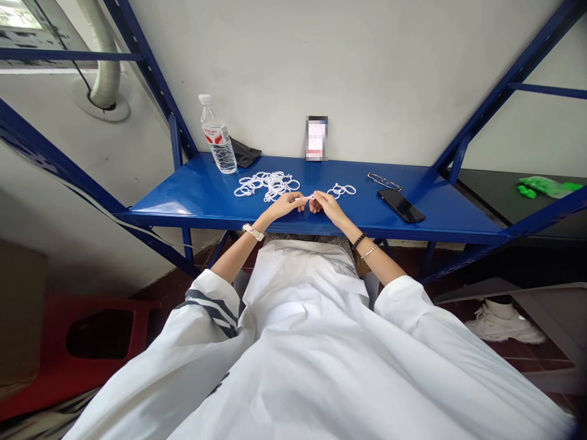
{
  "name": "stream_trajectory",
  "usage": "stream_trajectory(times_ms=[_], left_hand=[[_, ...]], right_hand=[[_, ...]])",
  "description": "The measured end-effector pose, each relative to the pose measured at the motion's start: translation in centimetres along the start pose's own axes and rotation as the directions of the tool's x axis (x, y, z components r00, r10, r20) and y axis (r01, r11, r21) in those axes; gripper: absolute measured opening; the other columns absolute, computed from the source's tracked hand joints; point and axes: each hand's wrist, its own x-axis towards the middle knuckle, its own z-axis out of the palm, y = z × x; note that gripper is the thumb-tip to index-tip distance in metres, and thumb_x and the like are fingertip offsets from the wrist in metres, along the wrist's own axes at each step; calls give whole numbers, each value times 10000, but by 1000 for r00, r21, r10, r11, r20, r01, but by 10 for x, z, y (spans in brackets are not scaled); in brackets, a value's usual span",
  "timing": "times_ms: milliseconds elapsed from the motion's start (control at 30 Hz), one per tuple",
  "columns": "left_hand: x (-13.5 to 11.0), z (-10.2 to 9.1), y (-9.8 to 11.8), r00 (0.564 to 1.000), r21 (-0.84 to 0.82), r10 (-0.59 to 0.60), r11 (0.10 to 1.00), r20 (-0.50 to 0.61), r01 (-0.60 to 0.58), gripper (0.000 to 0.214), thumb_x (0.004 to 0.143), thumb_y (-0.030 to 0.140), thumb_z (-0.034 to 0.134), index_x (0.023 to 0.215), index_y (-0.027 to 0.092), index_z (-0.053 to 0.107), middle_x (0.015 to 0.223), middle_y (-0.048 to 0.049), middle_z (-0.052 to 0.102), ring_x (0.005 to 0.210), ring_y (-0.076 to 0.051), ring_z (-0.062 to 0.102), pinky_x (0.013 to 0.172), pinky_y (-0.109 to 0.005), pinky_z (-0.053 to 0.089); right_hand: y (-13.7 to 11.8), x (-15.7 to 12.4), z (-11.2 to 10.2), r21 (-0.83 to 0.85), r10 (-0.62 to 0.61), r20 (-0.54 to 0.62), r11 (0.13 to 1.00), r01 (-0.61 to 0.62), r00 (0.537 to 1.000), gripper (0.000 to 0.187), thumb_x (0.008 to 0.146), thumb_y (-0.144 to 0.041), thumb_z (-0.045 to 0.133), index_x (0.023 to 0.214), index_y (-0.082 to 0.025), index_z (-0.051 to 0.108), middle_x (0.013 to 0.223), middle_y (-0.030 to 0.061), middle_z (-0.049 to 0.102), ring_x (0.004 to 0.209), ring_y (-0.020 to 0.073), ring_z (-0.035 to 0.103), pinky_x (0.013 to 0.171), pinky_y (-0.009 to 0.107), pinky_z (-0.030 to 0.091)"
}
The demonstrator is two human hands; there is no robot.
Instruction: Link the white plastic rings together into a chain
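At the front edge of the blue shelf, my left hand (288, 205) and my right hand (329, 205) are close together, fingers pinched. Between their fingertips is a white plastic ring (311, 197), mostly hidden by the fingers. A heap of white plastic rings (270, 183) lies just beyond my left hand, several of them overlapping. Past my right hand rests a smaller group of the same white rings (342, 190).
The blue metal shelf (192, 198) holds a water bottle (219, 143), a black pouch (246, 153), a propped phone (316, 139), eyeglasses (384, 181) and a black phone (401, 205). Blue uprights frame both sides. A red stool (143, 318) stands at lower left.
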Motion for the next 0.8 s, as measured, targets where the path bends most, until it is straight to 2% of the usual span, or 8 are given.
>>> stream_trajectory(times_ms=[267, 600, 800], left_hand=[[-2, 0, 5, 1000, 12, -3, 1000, -6, 3, 460, 865, 614, 575, 768, 164, 594, 724, -29, 670, 710, -144, 615, 728, -271, 463], [-4, -1, 7, 1000, 52, 10, 999, -2, -10, 391, 877, 516, 528, 681, 178, 556, 675, -23, 647, 692, -146, 604, 742, -278, 472], [-3, -1, 4, 999, 46, 35, 998, -4, -35, 367, 873, 488, 514, 666, 186, 541, 663, -20, 631, 674, -145, 588, 735, -283, 470]], right_hand=[[-2, -1, 1, -3, 6, 24, 1000, -6, 1000, 573, 857, -763, 547, 744, -203, 591, 621, 1, 641, 572, 120, 565, 570, 252, 436], [-3, 0, 0, -24, -29, 169, 999, 33, 985, 598, 852, -762, 553, 714, -186, 635, 622, 23, 642, 595, 138, 567, 624, 278, 470], [-4, -1, 1, -46, -16, 149, 999, 23, 989, 550, 882, -734, 538, 783, -197, 608, 636, 10, 646, 601, 135, 573, 619, 268, 467]])
